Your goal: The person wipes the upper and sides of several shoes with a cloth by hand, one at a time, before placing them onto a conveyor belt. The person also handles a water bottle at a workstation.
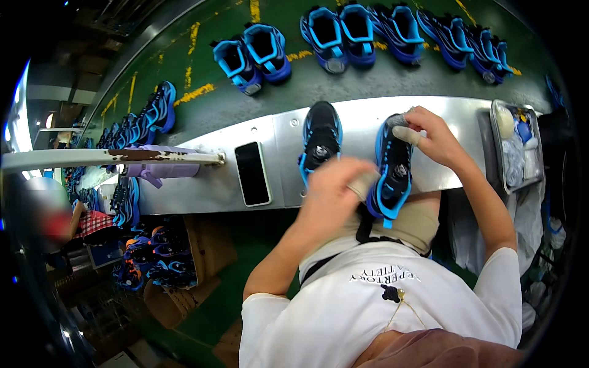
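A black sneaker with blue trim [393, 168] lies on the metal ledge, toe pointing away from me, its heel over the near edge. My right hand [429, 135] is closed at its toe, with pale covers on the fingers. A small grey cloth-like piece [396, 121] lies on the toe under those fingertips. Smeared by motion, my left hand [337, 191] is beside the heel opening, with a pale cover on a finger; whether it grips the shoe cannot be made out. The matching sneaker [321, 141] stands to the left, its heel partly behind my left hand.
A phone [253, 174] and a lilac bottle [165, 165] lie left on the ledge [215, 199], near a worn white bar [116, 157]. At right stands a metal tray [518, 147] of small items. Sneaker pairs [264, 52] line the green surface beyond; a shoe-filled carton [205, 248] is lower left.
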Motion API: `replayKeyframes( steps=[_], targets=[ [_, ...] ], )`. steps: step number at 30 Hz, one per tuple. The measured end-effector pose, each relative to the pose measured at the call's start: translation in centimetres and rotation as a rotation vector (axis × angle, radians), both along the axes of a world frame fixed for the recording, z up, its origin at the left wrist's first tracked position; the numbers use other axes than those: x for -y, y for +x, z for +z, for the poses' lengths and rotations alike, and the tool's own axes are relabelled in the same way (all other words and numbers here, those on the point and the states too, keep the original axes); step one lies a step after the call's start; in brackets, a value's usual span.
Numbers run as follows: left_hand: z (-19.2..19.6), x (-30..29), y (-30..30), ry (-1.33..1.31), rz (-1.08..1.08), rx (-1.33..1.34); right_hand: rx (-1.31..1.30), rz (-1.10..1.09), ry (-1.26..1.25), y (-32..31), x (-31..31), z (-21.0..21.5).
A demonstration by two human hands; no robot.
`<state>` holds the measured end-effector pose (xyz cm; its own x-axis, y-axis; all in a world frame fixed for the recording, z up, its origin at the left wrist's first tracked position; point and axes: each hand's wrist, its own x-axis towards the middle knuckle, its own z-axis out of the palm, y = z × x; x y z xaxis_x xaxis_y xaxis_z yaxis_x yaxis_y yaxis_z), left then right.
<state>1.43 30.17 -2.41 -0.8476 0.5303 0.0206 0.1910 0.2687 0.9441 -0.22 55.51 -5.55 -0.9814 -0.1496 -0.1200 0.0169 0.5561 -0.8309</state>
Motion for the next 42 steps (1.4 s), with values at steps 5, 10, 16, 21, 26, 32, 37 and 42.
replayKeyframes(
  steps=[5,10,16,21,26,32,37,42],
  targets=[
    [-4.5,3.2,-4.0,-0.326,0.081,-0.196,-0.162,0.093,0.026,-6.5,6.2,-4.9],
    [-5.0,2.9,-4.1,-0.227,-0.085,-0.298,-0.138,0.309,0.126,-10.2,11.5,-11.0],
    [-4.7,3.4,-4.3,-0.148,-0.071,0.022,-0.111,0.344,0.116,-10.0,11.7,-10.9],
    [-4.8,1.9,-4.3,-0.247,0.043,0.011,-0.219,0.31,0.041,-10.6,11.7,-12.5],
    [-4.6,2.7,-4.9,-0.156,-0.169,-0.002,-0.152,0.337,0.016,-10.6,11.5,-11.4],
    [-4.6,2.9,-5.4,-0.214,-0.138,0.106,-0.084,0.339,0.034,-10.4,11.3,-11.1],
    [-5.0,1.6,-4.3,-0.249,0.013,-0.106,-0.071,0.324,0.002,-10.6,11.4,-11.2],
    [-5.4,3.2,-5.8,-0.175,-0.301,0.078,-0.086,0.334,-0.029,-10.4,11.3,-10.7]
  ],
)
